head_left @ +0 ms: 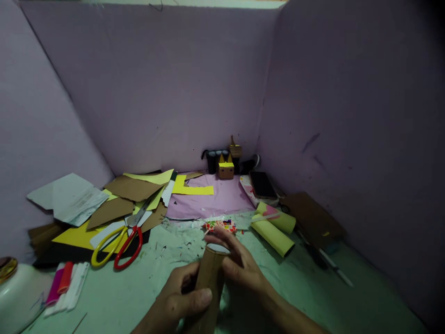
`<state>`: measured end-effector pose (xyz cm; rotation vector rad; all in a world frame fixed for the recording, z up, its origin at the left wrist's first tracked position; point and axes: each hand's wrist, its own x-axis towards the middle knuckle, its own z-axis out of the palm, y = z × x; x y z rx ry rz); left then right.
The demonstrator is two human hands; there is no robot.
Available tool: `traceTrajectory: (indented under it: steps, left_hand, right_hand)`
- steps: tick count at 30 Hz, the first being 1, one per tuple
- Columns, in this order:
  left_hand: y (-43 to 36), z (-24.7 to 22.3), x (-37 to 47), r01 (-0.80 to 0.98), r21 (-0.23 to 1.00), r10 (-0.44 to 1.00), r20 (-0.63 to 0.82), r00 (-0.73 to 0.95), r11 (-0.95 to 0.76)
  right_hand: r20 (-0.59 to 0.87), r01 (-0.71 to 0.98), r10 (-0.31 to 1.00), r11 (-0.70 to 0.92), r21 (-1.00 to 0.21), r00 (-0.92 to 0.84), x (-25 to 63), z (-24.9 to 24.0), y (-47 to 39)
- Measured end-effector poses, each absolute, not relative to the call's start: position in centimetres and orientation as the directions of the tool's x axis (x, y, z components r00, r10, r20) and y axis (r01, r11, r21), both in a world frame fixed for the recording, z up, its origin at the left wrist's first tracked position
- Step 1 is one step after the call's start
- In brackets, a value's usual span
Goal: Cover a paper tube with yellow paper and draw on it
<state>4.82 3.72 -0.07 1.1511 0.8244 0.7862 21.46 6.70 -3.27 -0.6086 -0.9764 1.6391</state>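
Note:
A brown cardboard tube [212, 273], its top end covered by a pale disc [217, 248], stands tilted close to me. My left hand [186, 297] is wrapped around the tube, thumb across its front. At the tube's upper right is my right hand [243, 266]; its thumb lies against the tube's edge and its fingers stretch out beyond the top, apart. Just behind those fingers lies a small colourful floral-patterned piece [220, 225]. The tube's lower end runs out of the picture.
Scissors [129, 232] with yellow and red handles lie on cut paper and cardboard [111, 213] at left. Markers [67, 287] sit by a white jar [21, 292]. Right are yellow-green tubes [273, 235], a phone [262, 184] and brown cardboard [309, 218]. A small cardboard figure [226, 170] stands behind.

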Motion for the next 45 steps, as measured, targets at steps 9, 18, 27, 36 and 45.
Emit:
traceTrajectory:
  steps: [9, 18, 27, 36, 45]
  left_hand:
    - [4.2, -0.8, 4.3, -0.313, 0.838, 0.869, -0.324, 0.375, 0.448]
    - [4.6, -1.1, 4.0, -0.239, 0.856, 0.842, -0.332, 0.425, 0.458]
    - [4.8, -0.7, 3.4, -0.098, 0.904, 0.825, -0.331, 0.458, 0.417]
    - [4.7, 0.2, 3.5, -0.1, 0.882, 0.831, -0.39, 0.397, 0.461]
    - [5.0, -0.5, 1.7, -0.145, 0.984, 0.959, 0.057, -0.278, -0.1]
  right_hand:
    - [-0.005, -0.516, 0.995, 0.049, -0.855, 0.102, 23.5, -1.0, 7.2]
    - [0.034, -0.261, 0.972, 0.096, -0.961, 0.232, 23.3, -1.1, 7.3]
    - [0.033, -0.316, 0.94, -0.08, -0.945, -0.339, 23.5, -1.1, 7.1]
    - [-0.032, -0.222, 0.938, -0.115, -0.968, -0.346, 22.8, -0.7, 6.7]
    - [-0.015, -0.356, 0.987, 0.044, -0.933, 0.161, 23.4, -0.7, 7.2]
